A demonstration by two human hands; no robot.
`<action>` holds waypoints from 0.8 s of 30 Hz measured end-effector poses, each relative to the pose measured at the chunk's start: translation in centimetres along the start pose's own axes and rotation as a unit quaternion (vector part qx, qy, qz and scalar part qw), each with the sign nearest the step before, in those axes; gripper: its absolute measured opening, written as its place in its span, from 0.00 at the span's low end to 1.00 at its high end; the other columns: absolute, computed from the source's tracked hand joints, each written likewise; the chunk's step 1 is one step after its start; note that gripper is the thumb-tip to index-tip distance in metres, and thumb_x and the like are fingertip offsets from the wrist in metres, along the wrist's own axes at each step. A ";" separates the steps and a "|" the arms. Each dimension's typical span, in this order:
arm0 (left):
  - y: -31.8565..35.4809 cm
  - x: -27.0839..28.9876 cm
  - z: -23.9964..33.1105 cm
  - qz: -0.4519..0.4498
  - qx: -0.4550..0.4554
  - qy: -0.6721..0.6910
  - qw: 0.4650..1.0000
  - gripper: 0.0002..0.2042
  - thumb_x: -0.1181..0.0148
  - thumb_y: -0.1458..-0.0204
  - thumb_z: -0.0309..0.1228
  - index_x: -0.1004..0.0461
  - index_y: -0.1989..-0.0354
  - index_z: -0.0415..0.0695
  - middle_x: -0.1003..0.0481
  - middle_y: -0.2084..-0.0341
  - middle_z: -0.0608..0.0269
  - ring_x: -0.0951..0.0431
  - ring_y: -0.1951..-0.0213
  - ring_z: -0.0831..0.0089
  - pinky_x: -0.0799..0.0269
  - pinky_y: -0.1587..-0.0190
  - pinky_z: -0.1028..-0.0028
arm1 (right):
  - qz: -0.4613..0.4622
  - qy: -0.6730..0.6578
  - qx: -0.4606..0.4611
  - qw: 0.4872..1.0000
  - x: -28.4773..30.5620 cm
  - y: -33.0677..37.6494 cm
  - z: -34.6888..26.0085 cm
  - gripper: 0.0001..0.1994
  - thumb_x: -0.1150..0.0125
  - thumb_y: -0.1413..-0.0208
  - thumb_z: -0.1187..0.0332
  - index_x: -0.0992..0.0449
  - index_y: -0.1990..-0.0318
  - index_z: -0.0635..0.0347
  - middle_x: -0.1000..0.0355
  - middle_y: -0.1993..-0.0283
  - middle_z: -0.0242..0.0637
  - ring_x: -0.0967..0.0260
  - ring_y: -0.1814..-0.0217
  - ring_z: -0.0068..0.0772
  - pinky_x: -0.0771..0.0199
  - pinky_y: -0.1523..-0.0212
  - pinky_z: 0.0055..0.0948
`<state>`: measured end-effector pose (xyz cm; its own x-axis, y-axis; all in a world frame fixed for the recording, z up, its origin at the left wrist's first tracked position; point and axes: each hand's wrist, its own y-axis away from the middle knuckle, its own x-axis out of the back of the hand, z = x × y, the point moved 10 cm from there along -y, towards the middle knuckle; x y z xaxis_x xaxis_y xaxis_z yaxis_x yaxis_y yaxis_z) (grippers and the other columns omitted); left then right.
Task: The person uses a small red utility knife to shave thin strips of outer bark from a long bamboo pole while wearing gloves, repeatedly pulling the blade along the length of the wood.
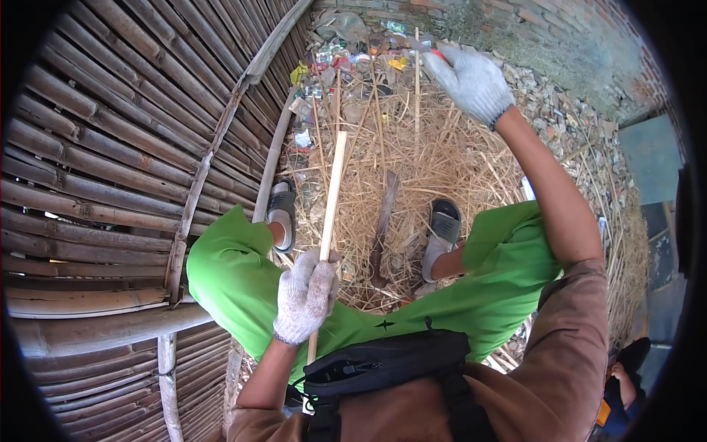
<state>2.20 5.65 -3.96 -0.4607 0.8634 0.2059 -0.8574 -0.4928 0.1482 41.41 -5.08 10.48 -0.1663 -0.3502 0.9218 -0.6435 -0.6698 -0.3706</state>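
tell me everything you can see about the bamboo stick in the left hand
The bamboo stick is a pale, straight, narrow split strip, smooth and light yellow. The gloved left hand grips it near its lower part, fingers wrapped around it. It points up and away from the person, over the gap between the green-clad knees, its squared top end above the straw-strewn ground. Its lower end passes below the hand toward the black waist bag. Nothing else seems to touch it.

Two gloved hands, two sandals, one pale bamboo strip [330,195], one machete [383,228], one black waist bag [383,365].
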 end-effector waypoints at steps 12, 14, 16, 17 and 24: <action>-0.2 -0.7 0.5 -0.035 0.034 0.038 0.998 0.17 0.48 0.25 0.40 0.29 0.42 0.37 0.31 0.82 0.68 0.34 0.87 0.81 0.38 0.84 0.80 | -0.082 -0.147 0.255 0.952 -2.6 7.5 -13.9 0.25 0.48 0.27 0.42 0.19 0.61 0.55 0.23 0.73 0.49 0.21 0.68 0.59 0.22 0.64 0.57; 0.2 -0.5 0.0 -0.044 0.020 0.039 0.998 0.15 0.48 0.25 0.38 0.27 0.43 0.38 0.30 0.82 0.68 0.33 0.86 0.81 0.37 0.83 0.79 | -0.137 -0.104 0.160 0.972 -2.7 4.8 -11.5 0.28 0.51 0.27 0.39 0.18 0.61 0.54 0.21 0.71 0.48 0.19 0.65 0.57 0.19 0.62 0.56; 0.5 -0.8 0.3 -0.068 0.002 0.036 0.997 0.14 0.49 0.25 0.37 0.26 0.44 0.39 0.28 0.82 0.68 0.32 0.86 0.81 0.36 0.82 0.77 | -0.128 -0.026 0.047 0.990 -3.8 1.5 -4.7 0.33 0.59 0.26 0.35 0.17 0.62 0.53 0.18 0.68 0.49 0.16 0.63 0.54 0.15 0.58 0.53; 0.5 -0.8 -0.4 -0.058 0.040 0.081 0.994 0.13 0.49 0.24 0.36 0.26 0.44 0.39 0.29 0.82 0.67 0.32 0.86 0.81 0.37 0.83 0.77 | -0.082 -0.026 0.060 0.995 -2.3 1.6 -4.1 0.33 0.59 0.26 0.35 0.17 0.62 0.53 0.18 0.67 0.50 0.16 0.62 0.54 0.15 0.57 0.53; -0.8 -2.0 0.6 -0.114 0.007 0.231 0.966 0.20 0.51 0.25 0.39 0.29 0.48 0.28 0.32 0.83 0.65 0.31 0.83 0.73 0.37 0.82 0.75 | -0.092 -0.188 0.195 0.958 -2.6 7.2 -12.7 0.25 0.47 0.29 0.41 0.19 0.60 0.55 0.23 0.72 0.50 0.21 0.68 0.59 0.22 0.64 0.56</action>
<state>3.92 4.27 -3.92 -0.3169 0.9038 -0.2876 -0.9468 -0.2836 0.1523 27.69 -0.68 6.81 0.2511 -0.3641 0.8969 -0.2961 -0.9110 -0.2869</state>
